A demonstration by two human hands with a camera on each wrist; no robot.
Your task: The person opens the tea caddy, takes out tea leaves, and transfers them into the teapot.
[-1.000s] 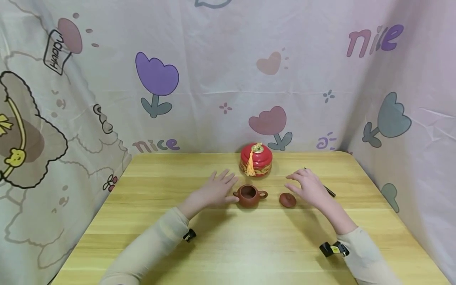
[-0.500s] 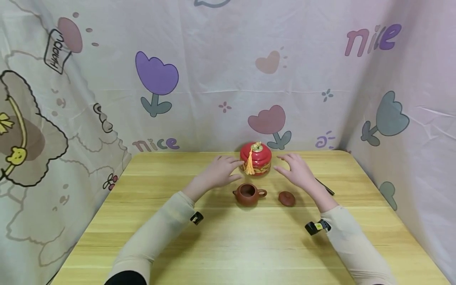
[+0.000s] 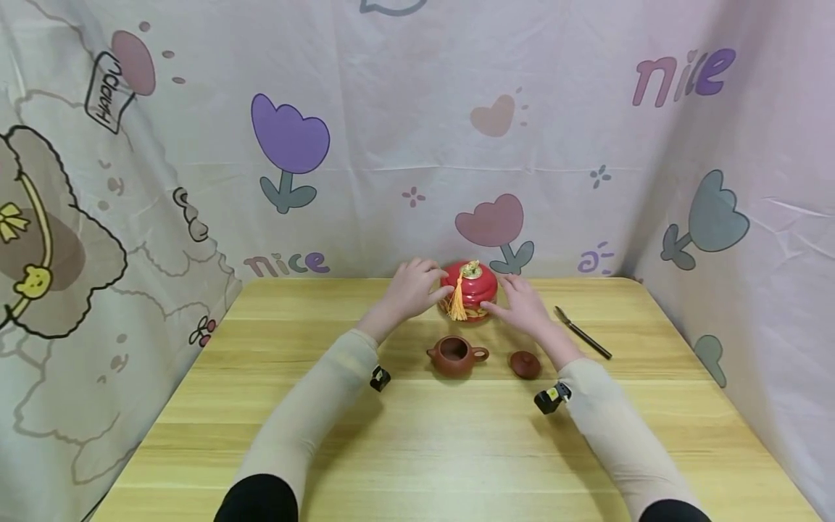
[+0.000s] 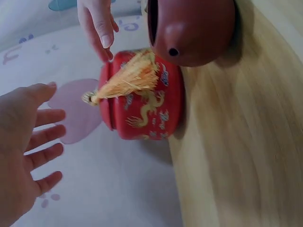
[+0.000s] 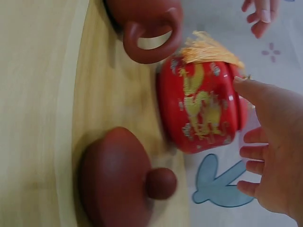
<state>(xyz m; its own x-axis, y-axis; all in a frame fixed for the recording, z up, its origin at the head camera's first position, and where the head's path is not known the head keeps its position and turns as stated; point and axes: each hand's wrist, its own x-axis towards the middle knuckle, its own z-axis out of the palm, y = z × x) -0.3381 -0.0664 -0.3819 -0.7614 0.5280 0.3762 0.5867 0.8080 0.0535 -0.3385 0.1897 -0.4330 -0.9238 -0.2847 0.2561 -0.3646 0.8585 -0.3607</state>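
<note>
A red lidded jar (image 3: 479, 291) with gold patterns and an orange tassel (image 4: 130, 78) stands at the table's back edge. On its left side is my left hand (image 3: 412, 288), fingers spread and holding nothing; the left wrist view shows a gap to the jar. My right hand (image 3: 524, 308) is at the jar's right side, fingers apart, with the thumb close to the jar's upper part (image 5: 203, 104); whether it touches, I cannot tell. Nearer the front are a brown teapot (image 3: 454, 358) without its lid and, to its right, the round lid (image 3: 525, 365), knob up.
A dark pen (image 3: 583, 333) lies on the wooden table (image 3: 417, 449) to the right of the right hand. Printed cloth (image 3: 391, 109) hangs behind the table and along both sides.
Both hands have moved away from beside the teapot and its lid, back to the two sides of the red jar. The pen now shows in full. The jar, teapot and lid have stayed in place.
</note>
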